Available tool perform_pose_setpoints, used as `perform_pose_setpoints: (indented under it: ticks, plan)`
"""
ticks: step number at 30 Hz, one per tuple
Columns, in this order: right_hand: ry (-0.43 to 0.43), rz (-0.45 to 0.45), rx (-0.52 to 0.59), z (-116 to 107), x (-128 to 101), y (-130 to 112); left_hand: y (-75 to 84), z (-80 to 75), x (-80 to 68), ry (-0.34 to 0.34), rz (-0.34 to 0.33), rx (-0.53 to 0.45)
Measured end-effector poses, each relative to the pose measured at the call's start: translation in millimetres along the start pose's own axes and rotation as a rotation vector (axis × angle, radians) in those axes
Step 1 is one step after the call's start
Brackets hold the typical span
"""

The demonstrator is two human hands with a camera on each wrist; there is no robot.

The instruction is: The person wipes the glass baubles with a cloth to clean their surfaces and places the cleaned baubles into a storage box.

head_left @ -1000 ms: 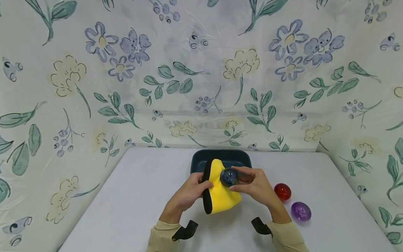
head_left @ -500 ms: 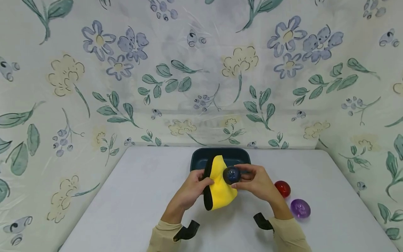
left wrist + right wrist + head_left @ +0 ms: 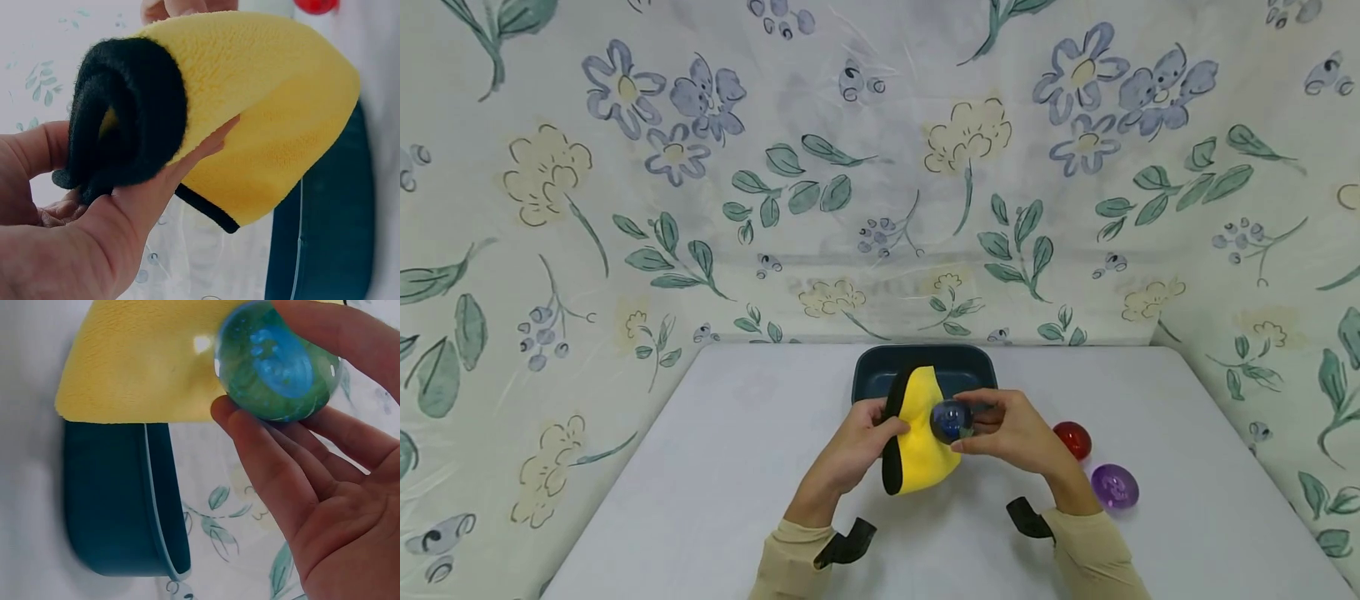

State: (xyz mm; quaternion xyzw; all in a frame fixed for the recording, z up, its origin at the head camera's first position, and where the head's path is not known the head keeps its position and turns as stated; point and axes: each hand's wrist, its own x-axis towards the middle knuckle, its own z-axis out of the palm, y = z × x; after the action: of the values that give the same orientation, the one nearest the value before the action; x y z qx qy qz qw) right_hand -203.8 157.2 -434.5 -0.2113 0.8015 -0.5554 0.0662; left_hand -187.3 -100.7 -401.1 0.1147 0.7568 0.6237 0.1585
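My left hand [image 3: 853, 442] grips a yellow cloth with a black border [image 3: 921, 442], folded over near the middle of the table. In the left wrist view the thumb and fingers curl round the rolled black edge [image 3: 128, 112]. My right hand [image 3: 1011, 429] holds a clear blue-green glass ball [image 3: 952, 421] between thumb and fingertips, right beside the cloth's yellow face. The right wrist view shows a blue swirl inside the ball [image 3: 278, 359], with the cloth [image 3: 144, 362] behind it; I cannot tell if they touch.
Behind the hands stands a dark teal rectangular tub [image 3: 925, 356], partly hidden by the cloth. A red glass ball [image 3: 1072, 440] and a purple one [image 3: 1115, 487] lie on the white table [image 3: 737, 450] to the right. Floral sheeting [image 3: 880, 167] walls the back and sides.
Ball and cloth have drawn slightly apart, and the ball has turned in the right fingers. The cloth is a little more folded. The whole view has shifted slightly.
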Motion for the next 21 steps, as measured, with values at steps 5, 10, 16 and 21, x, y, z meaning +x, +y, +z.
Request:
perform_pose_setpoints:
  ticks: [5, 10, 16, 21]
  plan:
    - [-0.007, -0.019, -0.052, -0.5, -1.7, -1.6, -1.4, 0.6, 1.0, 0.005, 0.004, 0.007]
    - [-0.023, -0.053, -0.047, 0.9, -2.4, -4.6, -3.7, -0.5, 2.8, 0.002, 0.005, 0.001]
    - [-0.045, -0.083, -0.017, 5.1, -1.0, -5.8, -5.0, -2.0, 3.6, -0.017, 0.005, 0.01]
    - [-0.044, -0.105, 0.029, 8.6, 0.3, -4.5, -4.9, -3.6, 2.9, -0.031, -0.006, 0.021]
